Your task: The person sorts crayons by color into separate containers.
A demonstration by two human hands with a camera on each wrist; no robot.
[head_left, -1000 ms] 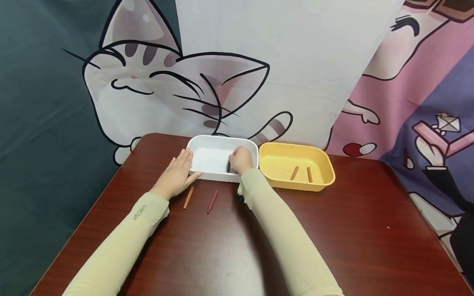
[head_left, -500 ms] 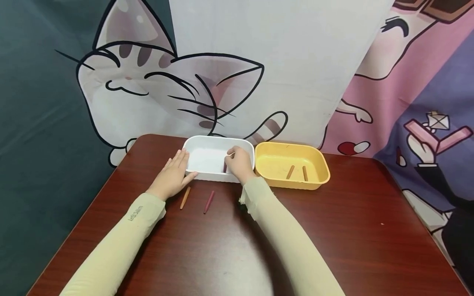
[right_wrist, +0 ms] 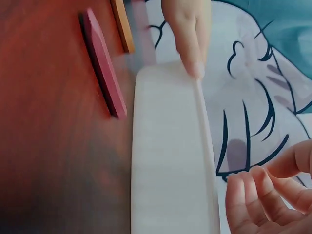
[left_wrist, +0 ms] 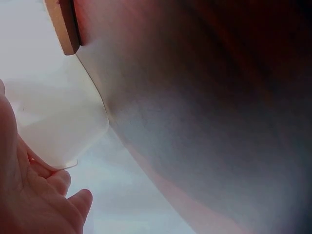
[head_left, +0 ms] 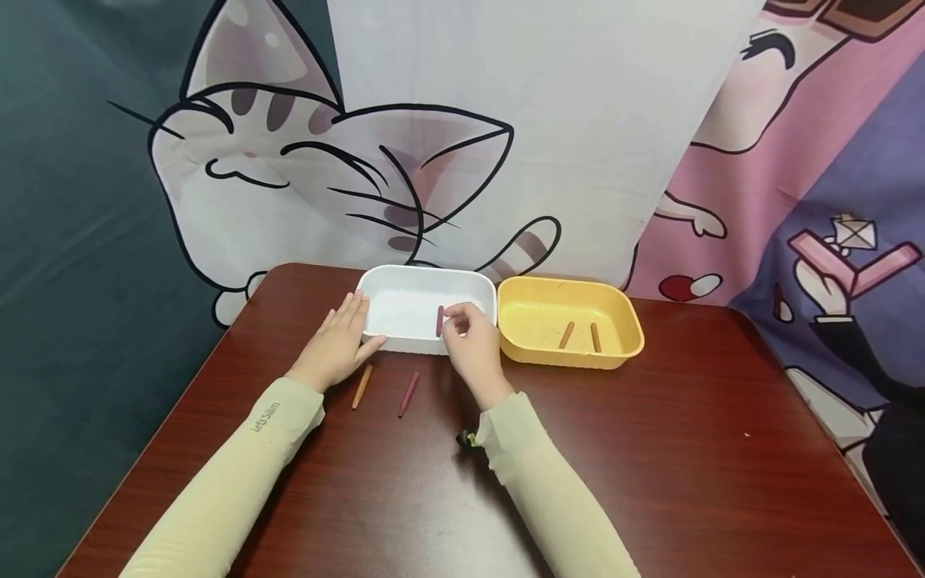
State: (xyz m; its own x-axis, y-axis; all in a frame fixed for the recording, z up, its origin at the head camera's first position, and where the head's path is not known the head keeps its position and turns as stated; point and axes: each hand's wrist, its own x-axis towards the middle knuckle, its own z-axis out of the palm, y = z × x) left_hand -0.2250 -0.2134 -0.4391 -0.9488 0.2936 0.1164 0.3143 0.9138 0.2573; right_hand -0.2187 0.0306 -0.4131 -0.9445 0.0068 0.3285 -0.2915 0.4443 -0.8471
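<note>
My left hand [head_left: 334,345] lies with extended fingers on the left end of the white tray [head_left: 397,305], its thumb at the front rim. In the left wrist view its fingers [left_wrist: 46,200] show at the tray's edge. A dark purple crayon [head_left: 440,321] stands out against the white tray, right by my right hand's fingertips. My right hand [head_left: 473,353] hovers over the tray's front right part, fingers loosely bent. The right wrist view shows nothing between its fingers [right_wrist: 263,180]. In front of the tray, an orange crayon [head_left: 362,387] and a dark red crayon [head_left: 408,395] lie on the table.
A yellow tray [head_left: 535,355] stands against the white tray's right side, with two brownish-orange crayons [head_left: 567,335] inside. The dark red-brown table [head_left: 686,449] extends to the front and right. A cloth backdrop [head_left: 578,120] with cartoon figures hangs behind it.
My right hand has let go of the purple crayon in the white tray and drawn back toward me, its fingers loosening. My left hand stays on the tray; the view has shifted slightly.
</note>
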